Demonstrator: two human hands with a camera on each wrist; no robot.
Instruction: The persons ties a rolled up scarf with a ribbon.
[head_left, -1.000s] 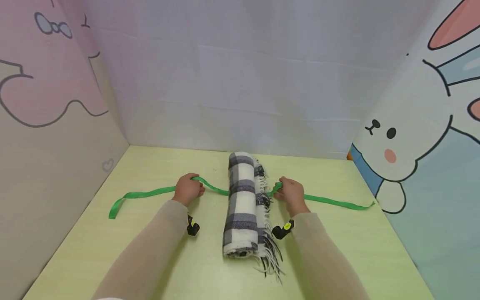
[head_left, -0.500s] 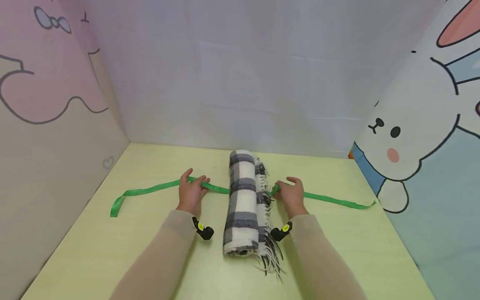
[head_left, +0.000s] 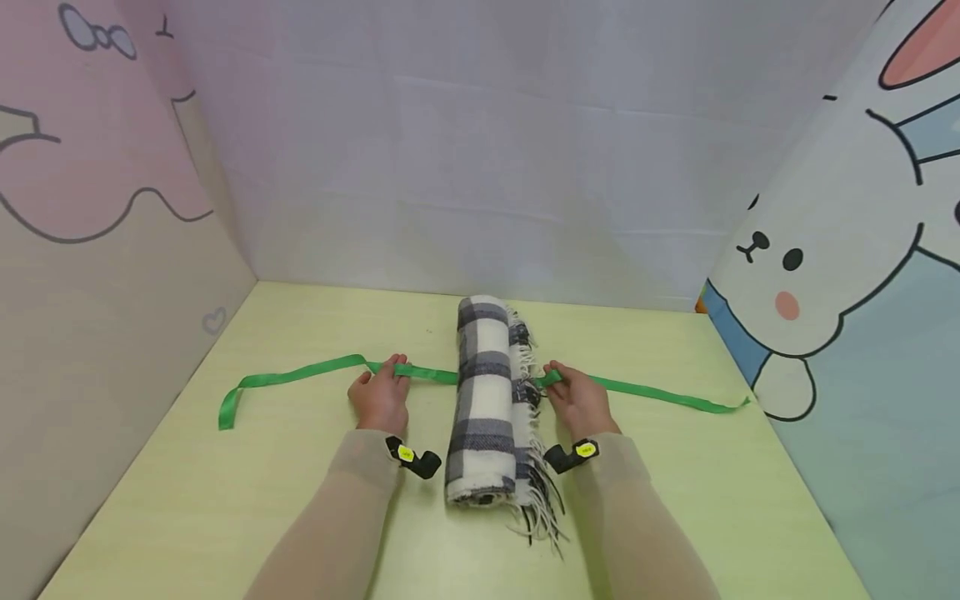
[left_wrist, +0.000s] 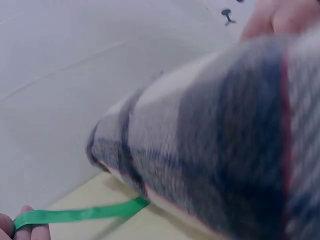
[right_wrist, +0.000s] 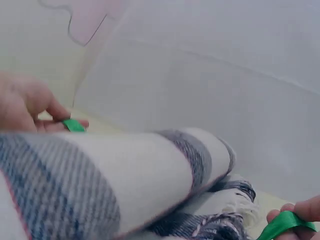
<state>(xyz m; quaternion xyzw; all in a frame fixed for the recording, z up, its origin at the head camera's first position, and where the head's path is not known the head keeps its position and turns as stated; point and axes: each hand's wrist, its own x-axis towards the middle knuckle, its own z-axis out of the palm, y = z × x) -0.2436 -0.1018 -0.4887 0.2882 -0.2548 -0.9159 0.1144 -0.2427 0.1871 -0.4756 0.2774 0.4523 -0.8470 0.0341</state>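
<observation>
A rolled-up checked scarf (head_left: pixel 483 400) in white and dark grey-blue lies lengthwise on the table, its loose fringe (head_left: pixel 536 500) along the right side. Beneath it runs a green ribbon (head_left: pixel 660 392), emerging on both sides; the middle stretch is hidden under the roll. Left of the roll, my left hand (head_left: pixel 381 402) pinches the ribbon between thumb and fingers, which show at the lower left corner of the left wrist view. On the other side, beside the fringe, my right hand (head_left: pixel 581 402) pinches a raised bend of the ribbon (right_wrist: pixel 285 223).
The pale yellow table (head_left: pixel 187 500) meets a plain whitish back wall (head_left: pixel 480 167). A pink and beige cartoon wall (head_left: pixel 90 292) stands at the left, and a rabbit-printed wall (head_left: pixel 840 275) at the right. Each wrist wears a small black camera (head_left: pixel 420 460).
My left hand has loosened its fingers, slid right along the ribbon towards the scarf and taken hold again nearer it. My right hand stays by the fringe, its fingers drawn in on the ribbon.
</observation>
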